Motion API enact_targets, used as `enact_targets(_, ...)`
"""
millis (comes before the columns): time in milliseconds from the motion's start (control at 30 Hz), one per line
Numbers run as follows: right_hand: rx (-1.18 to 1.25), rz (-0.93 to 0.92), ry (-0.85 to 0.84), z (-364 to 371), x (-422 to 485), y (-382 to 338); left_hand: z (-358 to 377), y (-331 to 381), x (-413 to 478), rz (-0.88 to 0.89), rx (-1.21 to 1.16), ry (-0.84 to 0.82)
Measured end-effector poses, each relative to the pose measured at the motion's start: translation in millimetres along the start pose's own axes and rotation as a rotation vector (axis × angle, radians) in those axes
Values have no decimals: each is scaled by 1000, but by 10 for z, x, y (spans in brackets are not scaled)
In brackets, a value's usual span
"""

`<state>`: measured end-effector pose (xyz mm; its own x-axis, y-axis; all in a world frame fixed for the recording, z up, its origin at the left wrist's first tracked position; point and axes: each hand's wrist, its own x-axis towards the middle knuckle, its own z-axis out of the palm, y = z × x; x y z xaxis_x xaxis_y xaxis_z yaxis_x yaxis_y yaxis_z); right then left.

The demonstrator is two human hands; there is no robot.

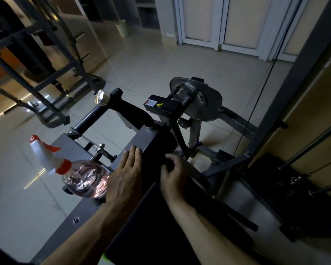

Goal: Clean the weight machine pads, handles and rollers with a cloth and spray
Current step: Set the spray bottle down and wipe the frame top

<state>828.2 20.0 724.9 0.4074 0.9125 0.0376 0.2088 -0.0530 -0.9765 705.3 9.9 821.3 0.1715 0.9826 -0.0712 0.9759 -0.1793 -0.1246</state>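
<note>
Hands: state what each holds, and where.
Left hand lies flat on the pad, holding nothing. Right hand curls on it; a hold cannot be told.

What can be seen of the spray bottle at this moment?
The spray bottle has a clear, rounded plastic body with pinkish glints, an orange collar, and a white trigger head with an orange trigger and nozzle tip. It sits on the machine's grey frame, left of the dark pad, with its head pointing up-left in the view. The left hand lies flat on the pad right beside the body; whether they touch cannot be told. The liquid level is unreadable.
</note>
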Motion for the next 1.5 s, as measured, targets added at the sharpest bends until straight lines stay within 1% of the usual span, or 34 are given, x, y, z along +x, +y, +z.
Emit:
enact_targets(33, 30, -9, 25, -33, 201, -19, -16, 7, -1, -3, -9, 1)
enact_targets(133, 116, 87, 121, -69, 771, -145, 3, 12, 2, -3, -18, 9)
enact_targets(167, 115, 96, 159, -38, 812, -169, 9, 14, -1, -4, -11, 7)
enact_targets(200, 98, 68, 151, 20, 760, -204, 19, 9, 6, -6, -1, 10)
enact_targets(267, 72, 6, 60, 124, 393, -160, 40, -6, 15, -12, 19, 5)
enact_targets(333, 25, -125, -71, 130, -83, -43, 61, -22, 24, -6, 34, -1)
enact_targets(367, 28, -154, -132, 95, -202, 7, 52, -20, 14, -3, 27, -4)
enact_targets(400, 41, -161, -146, 59, -173, 30, 46, -18, 7, 1, 19, -3)
enact_targets(467, 86, -70, -59, 33, 162, -17, 22, -4, 2, -6, 7, 11)
enact_targets(567, 271, 280, 157, 17, 839, -81, 32, 7, 4, -12, -26, 10)
enact_targets(600, 328, 352, 178, 25, 942, -71, 42, 11, -1, -17, -38, 16)
enact_targets(633, 338, 376, 175, 45, 939, -57, 47, 20, 0, -24, -53, 13)
enact_targets(733, 311, 391, 118, 61, 521, -88, 50, 51, 10, -37, -53, 20)
enact_targets(800, 270, 363, 52, 71, 132, -75, 40, 72, 9, -51, -38, 17)
enact_targets(933, 206, 165, -143, 11, -432, -93, 50, 49, -4, -29, -9, 22)
enact_targets(1000, 76, 50, -185, -44, -474, -29, 54, 37, -1, -31, -3, 19)
enact_targets(1033, 17, -8, -190, -62, -451, 12, 54, 29, 0, -34, -7, 20)
enact_targets(1100, -29, -65, -152, -95, -294, 93, 36, 35, -12, -28, -34, 7)
enact_targets(1167, 1, -33, -81, -149, 23, 74, 28, 38, -10, -16, -46, 20)
enact_targets(1267, 133, 68, 45, -192, 473, -22, 40, 19, -1, -10, -60, 31)
enact_targets(1333, 144, 93, 124, -144, 528, -81, 55, 20, -7, -11, -46, 50)
enact_targets(1433, 38, 36, 101, 2, 154, -81, 58, 34, -4, -17, -30, 29)
enact_targets(1500, 36, -16, -6, 6, -226, -47, 54, 16, 4, -5, -14, 23)
